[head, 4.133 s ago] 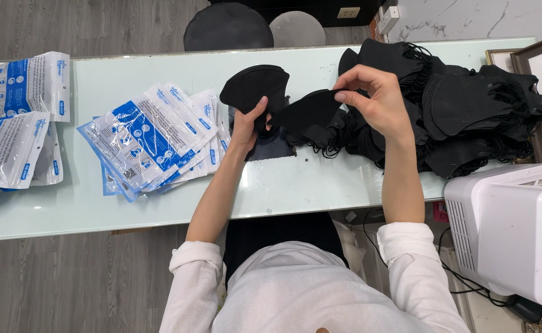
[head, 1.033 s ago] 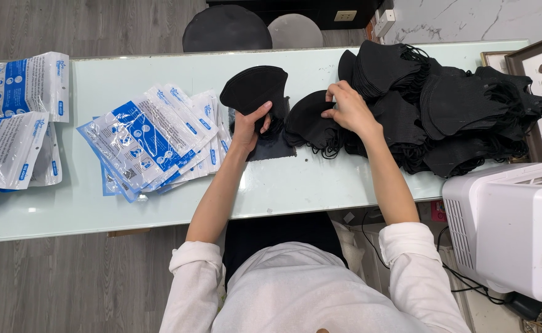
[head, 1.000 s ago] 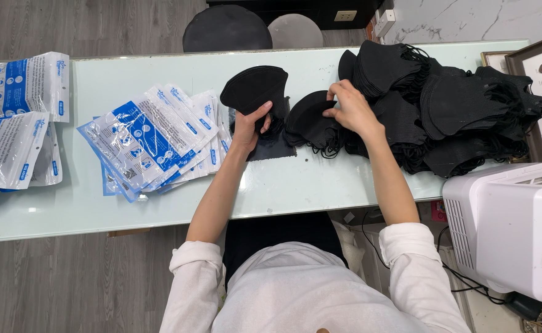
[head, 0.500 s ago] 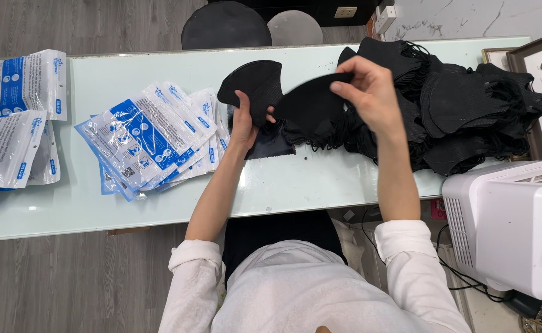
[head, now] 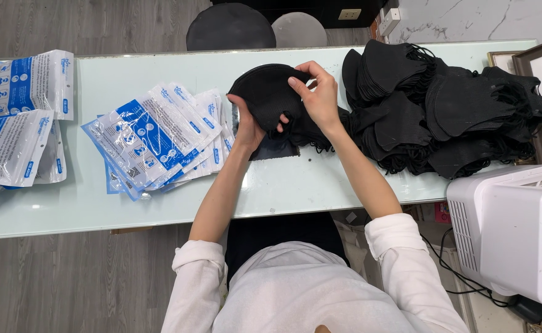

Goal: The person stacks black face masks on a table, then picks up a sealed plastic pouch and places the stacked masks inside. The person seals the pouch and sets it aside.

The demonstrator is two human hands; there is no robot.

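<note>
Sitting at a pale glass table (head: 320, 185). Both hands close together over its middle: left hand (head: 250, 126) pinching the lower edge of a black mask (head: 265, 92), right hand (head: 318, 95) clamped on its top edge. Left of that mask, a fan of blue-and-white pouches (head: 154, 139). Right of it, a big heap of black masks (head: 450, 117).

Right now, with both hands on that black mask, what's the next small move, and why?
Probably lay the black mask onto the small black stack under the left hand. The right hand grips its upper edge, the left its lower edge, and it hangs directly above that stack, with the big pile at the right.
</note>
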